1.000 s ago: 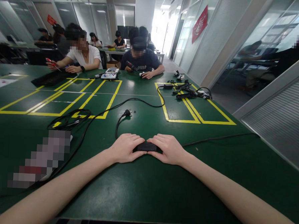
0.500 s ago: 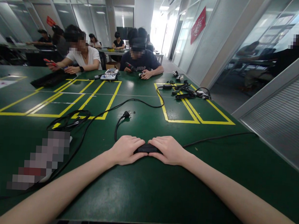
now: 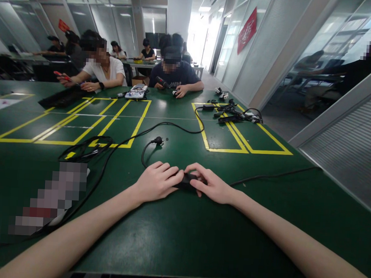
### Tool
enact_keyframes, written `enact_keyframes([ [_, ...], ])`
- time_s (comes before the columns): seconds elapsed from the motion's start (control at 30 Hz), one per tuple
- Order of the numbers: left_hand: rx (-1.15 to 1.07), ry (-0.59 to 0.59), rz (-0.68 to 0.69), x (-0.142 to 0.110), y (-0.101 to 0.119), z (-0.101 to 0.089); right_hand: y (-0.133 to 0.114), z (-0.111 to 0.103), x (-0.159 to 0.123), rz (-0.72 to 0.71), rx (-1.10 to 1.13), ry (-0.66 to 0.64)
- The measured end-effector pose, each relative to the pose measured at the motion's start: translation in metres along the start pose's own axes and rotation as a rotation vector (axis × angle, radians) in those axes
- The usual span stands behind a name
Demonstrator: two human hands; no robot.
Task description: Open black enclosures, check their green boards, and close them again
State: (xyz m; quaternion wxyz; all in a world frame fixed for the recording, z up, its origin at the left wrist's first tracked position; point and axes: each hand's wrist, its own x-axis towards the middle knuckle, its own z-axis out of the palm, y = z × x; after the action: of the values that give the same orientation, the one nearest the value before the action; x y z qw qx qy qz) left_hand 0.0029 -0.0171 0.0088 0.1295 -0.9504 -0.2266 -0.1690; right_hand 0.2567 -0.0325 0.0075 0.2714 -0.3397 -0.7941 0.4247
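Observation:
A black power adapter (image 3: pixel 187 182) is between my two hands, just above or on the green table (image 3: pixel 155 237). My left hand (image 3: pixel 157 182) is closed on its left end, fingers over the top. My right hand (image 3: pixel 213 185) curls around the right end, thumb on the near side and fingers on the far side. Both ends of the adapter are hidden by my hands. From behind my left hand a short cord rises to a black plug (image 3: pixel 158 141), its prongs pointing right. Another black cable (image 3: pixel 273 176) runs from my right hand toward the table's right edge.
A coiled black cable (image 3: pixel 85 148) and a pixelated object (image 3: pixel 56 198) lie at the left. Yellow tape (image 3: pixel 235 137) marks rectangles on the table. Several black devices and cables (image 3: pixel 230 114) sit at the back right. Two people work across the table beside a black tray (image 3: pixel 61 97).
My fingers have shifted on the adapter: the left fingers are bent over its top, and the right hand has loosened and turned around its end. The plug has moved slightly and turned.

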Motion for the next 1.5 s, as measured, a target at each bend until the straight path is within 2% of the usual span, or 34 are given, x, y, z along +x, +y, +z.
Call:
enact_keyframes([
  [0.1,0.005,0.02,0.011,0.0,-0.001,-0.002,0.0,-0.002,0.002,0.208,0.387,-0.124],
  [0.17,-0.018,0.021,-0.002,0.001,0.0,-0.002,0.001,-0.003,0.003,0.259,0.461,-0.151],
  [0.23,-0.044,0.042,-0.036,0.002,0.001,-0.001,0.002,-0.002,0.003,0.255,0.439,-0.106],
  [0.33,-0.126,0.094,-0.101,0.003,0.003,0.001,0.001,0.003,0.001,0.185,0.245,0.01],
  [0.43,-0.265,0.1,-0.189,0.002,0.003,0.003,0.0,0.007,-0.001,0.018,-0.169,0.13],
  [0.53,-0.374,0.041,-0.245,0.001,0.001,0.004,0.002,0.008,-0.002,-0.189,-0.534,0.144],
  [0.6,-0.407,0.021,-0.243,0.0,0.0,0.005,0.002,0.007,-0.001,-0.263,-0.656,0.123],
  [0.83,-0.453,0.047,-0.265,-0.002,0.001,0.004,0.002,0.004,0.001,-0.399,-0.751,0.098],
  [1.0,-0.521,-0.003,-0.317,-0.001,0.003,0.002,0.006,0.005,0.0,-0.47,-0.821,0.1],
  [1.2,-0.621,-0.06,-0.379,0.001,0.004,0.0,0.001,0.003,0.001,-0.479,-0.977,-0.007],
  [1.3,-0.654,-0.057,-0.413,0.002,0.004,0.001,-0.002,0.003,0.002,-0.44,-1.082,-0.079],
  [1.4,-0.671,-0.004,-0.408,0.002,0.003,0.003,-0.002,0.003,0.002,-0.388,-1.146,-0.1],
  [1.5,-0.621,0.178,-0.34,0.001,0.004,0.002,0.002,-0.001,0.001,-0.359,-1.131,-0.046],
])
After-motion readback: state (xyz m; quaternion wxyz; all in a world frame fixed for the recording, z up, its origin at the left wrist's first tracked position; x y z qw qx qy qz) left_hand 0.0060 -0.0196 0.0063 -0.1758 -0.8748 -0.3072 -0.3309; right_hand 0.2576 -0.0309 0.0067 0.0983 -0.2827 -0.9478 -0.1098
